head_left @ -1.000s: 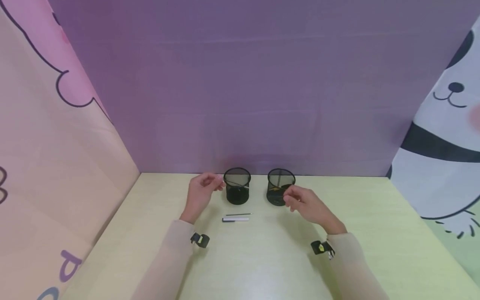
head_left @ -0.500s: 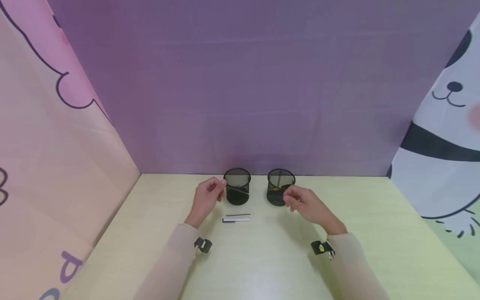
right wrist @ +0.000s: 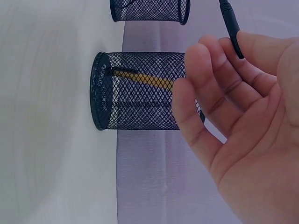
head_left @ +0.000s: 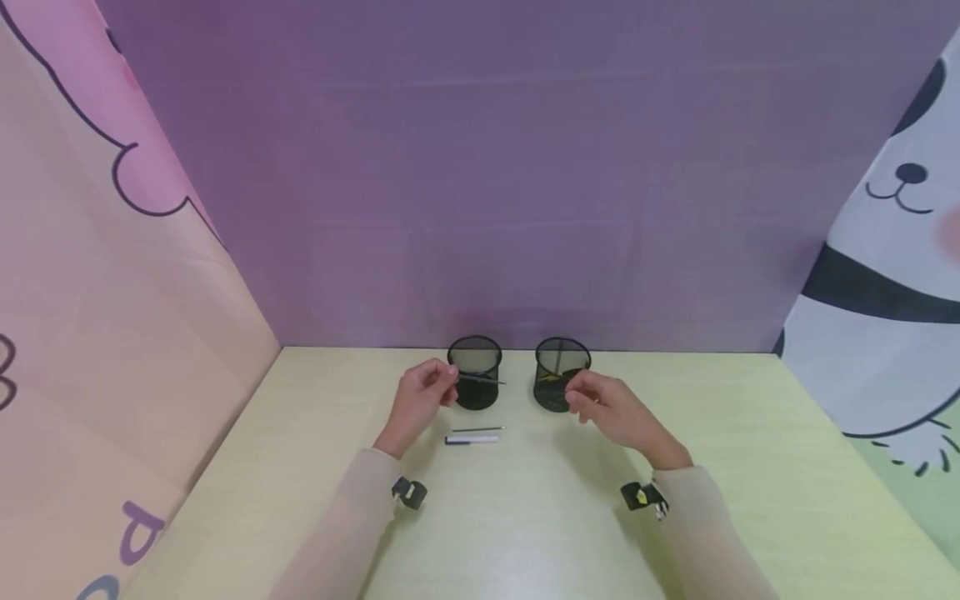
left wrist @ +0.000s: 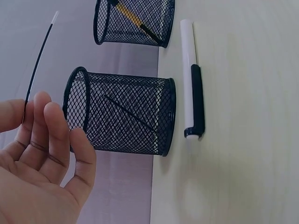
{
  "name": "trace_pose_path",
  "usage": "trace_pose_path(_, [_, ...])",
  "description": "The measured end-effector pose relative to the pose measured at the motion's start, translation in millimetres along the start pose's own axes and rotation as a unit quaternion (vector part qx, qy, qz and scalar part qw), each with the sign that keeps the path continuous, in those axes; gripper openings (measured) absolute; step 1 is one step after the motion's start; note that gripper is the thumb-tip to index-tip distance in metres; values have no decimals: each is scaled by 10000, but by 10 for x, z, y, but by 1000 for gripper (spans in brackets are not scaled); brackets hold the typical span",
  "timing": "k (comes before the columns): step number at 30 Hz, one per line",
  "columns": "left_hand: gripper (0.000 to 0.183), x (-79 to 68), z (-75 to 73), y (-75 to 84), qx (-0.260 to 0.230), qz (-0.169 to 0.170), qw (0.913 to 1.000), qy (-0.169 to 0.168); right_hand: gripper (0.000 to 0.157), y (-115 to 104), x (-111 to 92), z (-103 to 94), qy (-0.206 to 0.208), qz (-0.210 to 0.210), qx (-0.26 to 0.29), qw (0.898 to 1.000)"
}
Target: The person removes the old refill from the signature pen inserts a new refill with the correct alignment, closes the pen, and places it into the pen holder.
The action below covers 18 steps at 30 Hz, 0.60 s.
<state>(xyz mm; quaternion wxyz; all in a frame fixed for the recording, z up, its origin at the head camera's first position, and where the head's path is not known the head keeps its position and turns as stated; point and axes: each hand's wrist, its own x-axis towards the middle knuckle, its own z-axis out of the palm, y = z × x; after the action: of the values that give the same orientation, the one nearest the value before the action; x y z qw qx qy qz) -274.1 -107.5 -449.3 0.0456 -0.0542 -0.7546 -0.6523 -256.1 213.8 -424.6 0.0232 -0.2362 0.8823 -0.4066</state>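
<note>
My left hand [head_left: 423,396] pinches a thin dark pen refill [left wrist: 37,65] with a pale tip between thumb and fingertips. In the head view the refill passes level in front of the left black mesh pen cup [head_left: 476,396]. Through this cup's mesh a slim dark stick [left wrist: 131,113] shows. My right hand [head_left: 611,407], near the right mesh pen cup [right wrist: 145,112], pinches a slim black pen-like piece [right wrist: 229,21]; its far end is cut off. A yellow-and-black pen [right wrist: 145,80] leans inside the right cup.
In front of the left cup lie a white pen [head_left: 483,439] with a dark clip and, just behind it, another thin dark refill [head_left: 477,429]. A purple cloth wall [head_left: 480,208] stands right behind both cups on the pale table [head_left: 510,533].
My left hand has moved slightly right and down, bringing the refill lower across the front of the left cup. The right hand has hardly moved.
</note>
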Motion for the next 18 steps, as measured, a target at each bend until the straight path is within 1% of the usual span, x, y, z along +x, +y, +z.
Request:
trace_pose_path(6, [22, -18, 39, 13, -47, -32, 9999, -118, 14, 22, -5, 10, 59, -12, -36, 10000])
trace_pose_path(12, [18, -29, 82, 6, -2, -43, 9999, -126, 15, 21, -5, 8, 79, 23, -48, 10000])
trace_pose_path(18, [20, -48, 109, 2, 27, -4, 9999, -152, 14, 2, -5, 8, 99, 86, -80, 9999])
